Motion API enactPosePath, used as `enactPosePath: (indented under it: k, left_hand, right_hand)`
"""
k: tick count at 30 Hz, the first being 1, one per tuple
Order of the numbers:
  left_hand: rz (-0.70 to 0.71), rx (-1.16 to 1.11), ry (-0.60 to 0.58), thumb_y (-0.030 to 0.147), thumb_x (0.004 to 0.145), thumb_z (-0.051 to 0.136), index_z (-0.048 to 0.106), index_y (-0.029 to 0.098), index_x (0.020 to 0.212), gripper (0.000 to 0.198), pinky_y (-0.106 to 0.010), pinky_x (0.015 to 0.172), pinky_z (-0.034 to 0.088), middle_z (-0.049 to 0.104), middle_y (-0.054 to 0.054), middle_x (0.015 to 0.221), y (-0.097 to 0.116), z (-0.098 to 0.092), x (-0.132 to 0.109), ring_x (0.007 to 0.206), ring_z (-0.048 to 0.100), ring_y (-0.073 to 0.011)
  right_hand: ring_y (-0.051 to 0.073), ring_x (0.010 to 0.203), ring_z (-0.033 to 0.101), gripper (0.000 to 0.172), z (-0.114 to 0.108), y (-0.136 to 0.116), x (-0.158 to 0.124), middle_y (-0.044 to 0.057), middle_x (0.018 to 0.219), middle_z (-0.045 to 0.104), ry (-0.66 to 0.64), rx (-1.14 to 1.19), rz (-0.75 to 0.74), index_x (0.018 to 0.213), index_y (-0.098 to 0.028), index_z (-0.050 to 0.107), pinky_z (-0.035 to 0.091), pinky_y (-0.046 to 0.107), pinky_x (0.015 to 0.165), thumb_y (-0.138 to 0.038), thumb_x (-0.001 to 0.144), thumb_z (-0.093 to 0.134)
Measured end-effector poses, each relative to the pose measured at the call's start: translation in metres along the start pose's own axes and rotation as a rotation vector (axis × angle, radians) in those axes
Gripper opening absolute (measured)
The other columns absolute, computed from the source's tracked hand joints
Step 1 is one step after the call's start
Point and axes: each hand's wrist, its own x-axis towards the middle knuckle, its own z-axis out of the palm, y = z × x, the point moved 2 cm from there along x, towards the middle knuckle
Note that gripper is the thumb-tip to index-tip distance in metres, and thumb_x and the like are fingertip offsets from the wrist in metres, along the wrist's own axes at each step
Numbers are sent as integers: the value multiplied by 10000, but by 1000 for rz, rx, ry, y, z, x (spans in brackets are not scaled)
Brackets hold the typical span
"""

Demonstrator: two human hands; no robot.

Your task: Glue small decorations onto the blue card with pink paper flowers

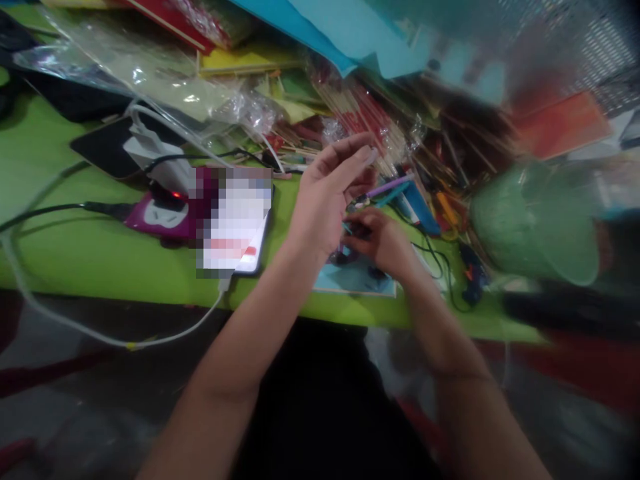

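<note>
My left hand is raised over the green table, its fingers curled toward the thumb; whether something thin is between them is too blurred to tell. Close to its palm, my right hand has its fingers bent together in a pinch around something small that I cannot make out. Beneath both hands lies a light blue sheet at the table's front edge, with small dark items on it, partly covered by the hands.
A lit phone on a white cable lies left, beside a purple power strip with plugs. Sticks, plastic bags and coloured paper crowd the back. A green basket and a blue-handled tool are right.
</note>
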Motion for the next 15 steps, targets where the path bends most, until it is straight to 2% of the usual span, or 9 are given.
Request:
enactPosePath:
  k: [3, 6, 9, 13, 15]
  left_hand:
    - [25, 7, -38, 212, 884, 727, 746, 224, 986, 105, -315, 866, 599, 760, -36, 995, 0, 0, -1, 999, 744, -218]
    - [45, 13, -46, 206, 889, 713, 759, 233, 993, 117, -304, 868, 595, 756, -29, 979, -1, -2, 1, 932, 738, -181]
    - [57, 15, -37, 190, 900, 695, 768, 261, 958, 117, -305, 885, 597, 765, -7, 938, -2, -3, 4, 938, 728, -170]
    - [78, -26, -84, 105, 905, 647, 793, 259, 872, 215, -251, 815, 602, 762, 20, 848, -2, -1, 6, 780, 692, -115]
    - [91, 26, -114, 124, 893, 663, 794, 291, 868, 214, -235, 808, 610, 779, 45, 884, -3, 0, 7, 791, 685, -112]
  right_hand:
    - [166, 807, 647, 256, -21, -9, -8, 35, 977, 693, 114, -67, 9, 1142, -232, 735, 551, 336, 774, -265, 889, 711]
    - [184, 888, 671, 208, -52, -10, -35, 32, 996, 718, 338, -117, 28, 1110, -249, 750, 552, 357, 841, -296, 920, 681]
    - [191, 912, 681, 233, -83, 5, -81, 56, 1033, 729, 563, -182, 132, 1120, -239, 759, 548, 363, 863, -326, 916, 689]
    - [197, 875, 666, 280, -118, 38, -157, 84, 1000, 714, 858, -305, 304, 1097, -202, 762, 543, 361, 836, -371, 882, 700]
    - [200, 876, 653, 327, -127, 56, -191, 88, 1008, 697, 911, -378, 429, 1109, -177, 746, 539, 371, 839, -387, 867, 682]
